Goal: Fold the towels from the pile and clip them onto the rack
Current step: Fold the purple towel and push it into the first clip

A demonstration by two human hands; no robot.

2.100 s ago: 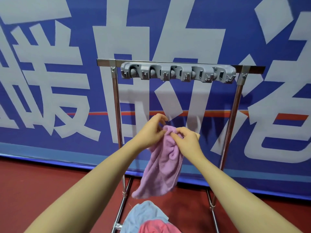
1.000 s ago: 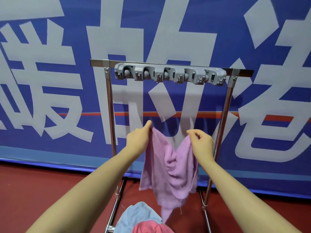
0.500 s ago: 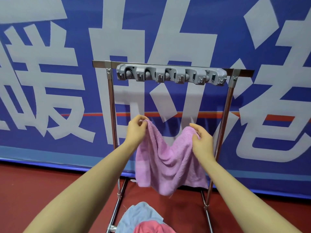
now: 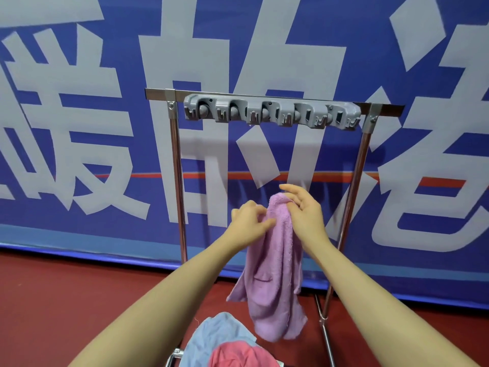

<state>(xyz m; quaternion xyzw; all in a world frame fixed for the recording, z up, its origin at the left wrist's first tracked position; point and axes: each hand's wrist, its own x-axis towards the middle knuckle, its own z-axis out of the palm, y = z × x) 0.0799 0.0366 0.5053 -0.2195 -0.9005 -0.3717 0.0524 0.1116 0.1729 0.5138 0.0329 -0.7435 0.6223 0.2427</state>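
A purple towel (image 4: pixel 275 274) hangs doubled over in front of me, its two halves brought together into a long fold. My left hand (image 4: pixel 250 223) pinches its upper left edge. My right hand (image 4: pixel 304 210) holds the top of the fold with the thumb, its fingers spread loosely above the cloth. Well above both hands, a grey clip strip (image 4: pixel 272 115) with several empty clips is fixed to the top bar of the metal rack (image 4: pixel 176 160). A light blue towel (image 4: pixel 217 337) and a pink towel (image 4: pixel 238 356) lie in a pile at the bottom.
The rack's right upright (image 4: pixel 354 181) stands just right of my right hand. A blue banner (image 4: pixel 79 128) with large pale characters hangs close behind the rack. The floor (image 4: pixel 66 300) is dark red.
The towel was held spread wide between my hands half a second ago. My hands have come together and the towel now hangs folded in half lengthwise.
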